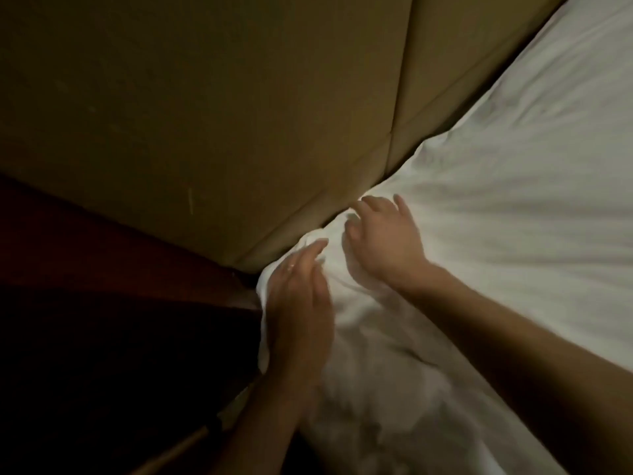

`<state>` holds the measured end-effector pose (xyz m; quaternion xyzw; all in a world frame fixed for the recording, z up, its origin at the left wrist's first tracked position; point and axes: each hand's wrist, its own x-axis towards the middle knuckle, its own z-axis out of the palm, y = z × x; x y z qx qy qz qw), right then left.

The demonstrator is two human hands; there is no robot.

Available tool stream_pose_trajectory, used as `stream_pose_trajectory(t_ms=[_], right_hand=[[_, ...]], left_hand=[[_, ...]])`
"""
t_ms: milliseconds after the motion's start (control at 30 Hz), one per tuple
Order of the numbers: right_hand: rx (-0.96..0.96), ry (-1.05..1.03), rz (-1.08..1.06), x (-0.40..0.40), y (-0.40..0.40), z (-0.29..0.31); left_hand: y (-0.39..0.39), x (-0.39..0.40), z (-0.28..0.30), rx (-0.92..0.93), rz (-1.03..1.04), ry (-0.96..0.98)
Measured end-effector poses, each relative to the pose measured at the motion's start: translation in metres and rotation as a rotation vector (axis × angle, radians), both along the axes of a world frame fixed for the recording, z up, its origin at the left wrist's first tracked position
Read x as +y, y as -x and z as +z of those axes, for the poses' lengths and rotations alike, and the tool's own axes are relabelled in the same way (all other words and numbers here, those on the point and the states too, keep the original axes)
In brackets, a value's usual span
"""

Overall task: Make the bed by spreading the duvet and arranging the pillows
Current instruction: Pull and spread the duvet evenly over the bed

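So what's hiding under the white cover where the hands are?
You can't see. The white cover hides everything beneath it. The left hand and right hand rest on its bunched corner beside the padded headboard. Only wrinkles show.

**Dim room, soft focus**

The view is dim and warm-toned. The white bedding [513, 166] is brightest toward the upper right; the lower left corner sinks into near-black shadow. Both hands look soft with motion blur, and straight lines lean at the edges.

The bed [445, 389] carries a rumpled white duvet [513, 200], bunched against the padded headboard [239, 114]
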<state>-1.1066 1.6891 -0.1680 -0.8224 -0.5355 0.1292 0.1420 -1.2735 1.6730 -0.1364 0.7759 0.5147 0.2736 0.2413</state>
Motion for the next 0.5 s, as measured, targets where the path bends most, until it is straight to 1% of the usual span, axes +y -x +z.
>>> stream_pose_trajectory(t_ms=[33,67,100,133,200,233,267,333,367,400,433,500], right_hand=[[0.048,-0.18,-0.042,-0.028,0.019,0.015],[0.128,-0.273,-0.038,-0.062,0.043,0.025],[0.146,-0.274,0.034,-0.096,0.069,0.029],[0.123,-0.191,0.161,-0.124,0.089,0.022],[-0.01,0.039,0.371,-0.151,0.101,-0.012],[-0.097,0.091,0.391,-0.148,0.1,-0.028],[-0.155,0.106,0.357,-0.138,0.096,-0.041],[-0.168,0.019,0.246,-0.115,0.09,-0.046],[-0.104,-0.044,0.166,-0.106,0.088,-0.04],[-0.009,-0.124,0.071,-0.102,0.088,-0.032],[0.11,-0.177,0.01,-0.101,0.09,-0.025],[0.387,-0.319,-0.034,-0.108,0.098,-0.008]], left_hand=[[0.026,-0.024,0.007,-0.069,0.088,0.031],[0.056,-0.048,0.003,-0.1,0.177,0.034],[0.084,-0.07,-0.005,-0.104,0.285,0.076],[0.107,-0.089,-0.019,-0.104,0.389,0.197],[0.125,-0.11,-0.047,-0.102,0.56,0.604],[0.126,-0.118,-0.053,-0.127,0.609,0.807],[0.124,-0.121,-0.056,-0.222,0.636,0.998],[0.118,-0.119,-0.059,-0.504,0.656,1.371],[0.119,-0.119,-0.064,-0.601,0.63,1.51],[0.119,-0.119,-0.07,-0.673,0.598,1.583],[0.117,-0.12,-0.073,-0.746,0.583,1.616],[0.111,-0.126,-0.083,-0.933,0.675,1.641]])
